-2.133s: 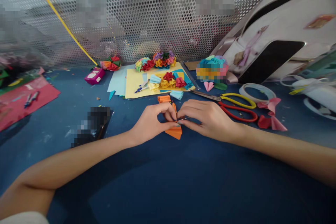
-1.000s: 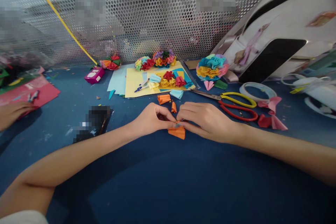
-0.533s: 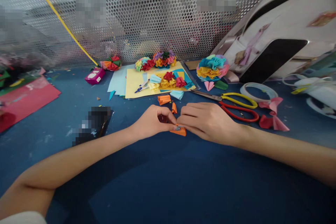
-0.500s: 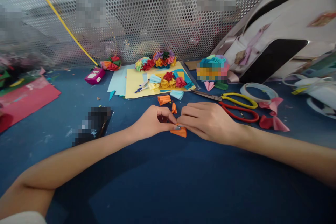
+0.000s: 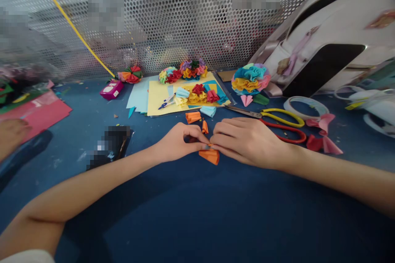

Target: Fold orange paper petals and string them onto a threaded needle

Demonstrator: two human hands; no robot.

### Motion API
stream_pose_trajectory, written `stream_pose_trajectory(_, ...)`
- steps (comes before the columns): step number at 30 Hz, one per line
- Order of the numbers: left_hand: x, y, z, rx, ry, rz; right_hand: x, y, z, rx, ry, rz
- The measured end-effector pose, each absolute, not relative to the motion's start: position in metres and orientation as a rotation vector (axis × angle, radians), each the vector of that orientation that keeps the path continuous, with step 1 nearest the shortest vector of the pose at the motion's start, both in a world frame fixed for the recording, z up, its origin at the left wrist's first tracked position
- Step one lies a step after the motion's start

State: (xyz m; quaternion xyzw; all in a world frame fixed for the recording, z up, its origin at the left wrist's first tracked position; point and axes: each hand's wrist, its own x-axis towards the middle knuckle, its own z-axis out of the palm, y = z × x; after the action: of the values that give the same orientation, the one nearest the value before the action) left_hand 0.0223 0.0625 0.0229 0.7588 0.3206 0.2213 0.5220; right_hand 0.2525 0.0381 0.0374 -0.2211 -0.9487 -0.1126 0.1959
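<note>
Between my hands is a folded piece of orange paper (image 5: 210, 156), its pleated lower edge showing under the fingertips. My left hand (image 5: 182, 143) pinches it from the left with thumb and forefinger. From the right, my right hand (image 5: 245, 141) closes on its upper end, fingers bent together. Just beyond lie a small orange paper fold (image 5: 205, 127) and a larger orange pleated piece (image 5: 193, 117). A pale blue pleated piece (image 5: 208, 111) rests beside them.
Scissors (image 5: 265, 114) and a tape roll (image 5: 307, 107) lie right, before a bag with a phone (image 5: 324, 70) leaning on it. Yellow paper sheets (image 5: 157, 98) bear colourful paper pieces. A dark pouch-like object (image 5: 108, 148) lies left; another person's hand (image 5: 12, 133) rests on red paper.
The orange paper's lower edge has tilted and spread a little toward me between my fingers. At far left, another person's hand has come further into view over the red paper.
</note>
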Motion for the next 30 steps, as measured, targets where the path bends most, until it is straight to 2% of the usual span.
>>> stream_pose_trajectory(4,0.022,0.059,0.028,1.897,0.780,0.564,0.250,0.033,0.036,-0.691,-2.631,-0.088)
stream_pose_trajectory(13,0.023,0.061,0.022,1.814,0.770,0.534,0.250,0.032,0.035,-0.788,-2.607,0.145)
stream_pose_trajectory(16,0.022,0.064,0.018,1.703,0.721,0.508,0.251,0.033,0.036,-0.731,-2.597,0.014)
stream_pose_trajectory(24,0.023,0.068,0.021,1.618,0.710,0.412,0.259,0.040,0.036,-0.225,-2.537,-0.758)
stream_pose_trajectory(27,0.024,0.066,0.022,1.695,0.730,0.407,0.261,0.042,0.034,-0.126,-2.520,-0.796)
stream_pose_trajectory(30,0.023,0.061,0.023,1.803,0.789,0.454,0.258,0.042,0.033,-0.298,-2.588,-0.656)
